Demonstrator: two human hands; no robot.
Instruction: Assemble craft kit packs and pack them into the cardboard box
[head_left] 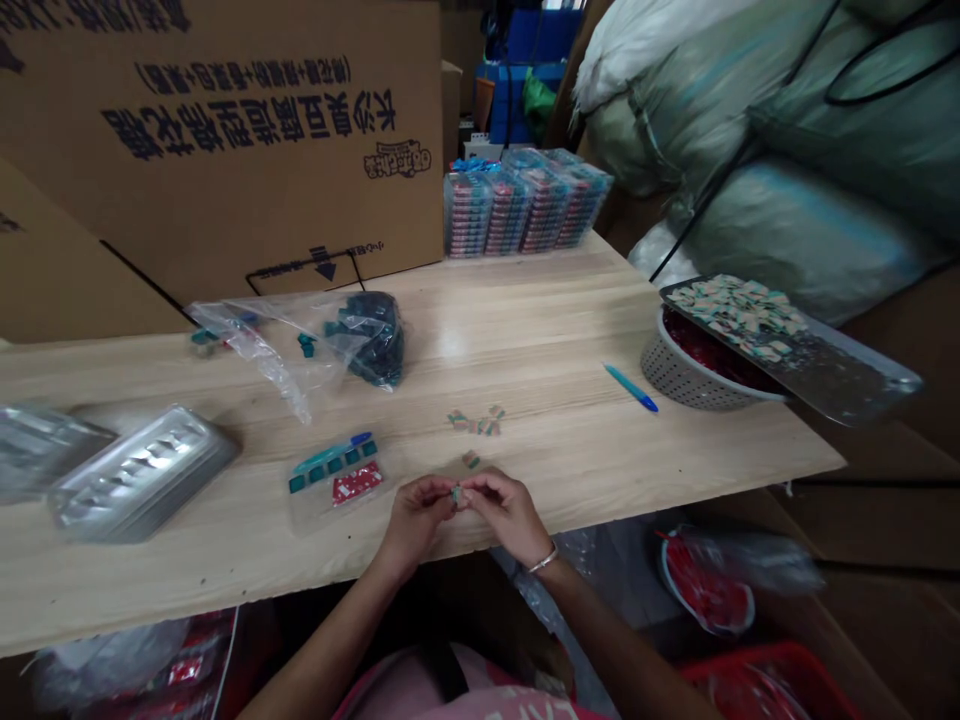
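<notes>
Near the table's front edge, my left hand (420, 512) and my right hand (508, 508) meet, fingertips pinched together on one small green piece (456, 493). Its exact kind is too small to make out. Just beyond the fingers lies a single beige-and-green piece (470, 459), with a loose cluster of similar pieces (480, 421) farther back. To the left of my hands sits a clear plastic tray (307, 515) containing a row of dark teal squares, a red printed packet (357, 484) and a blue pen (330, 453).
A large cardboard box (225, 200) stands at the back left, beside stacked filled packs (525, 205). A plastic bag of teal pieces (375, 340) lies before it. Clear trays (142, 480) are at left. Right: another pen (630, 387), a basket (675, 375), and a metal tray (847, 375) of pieces.
</notes>
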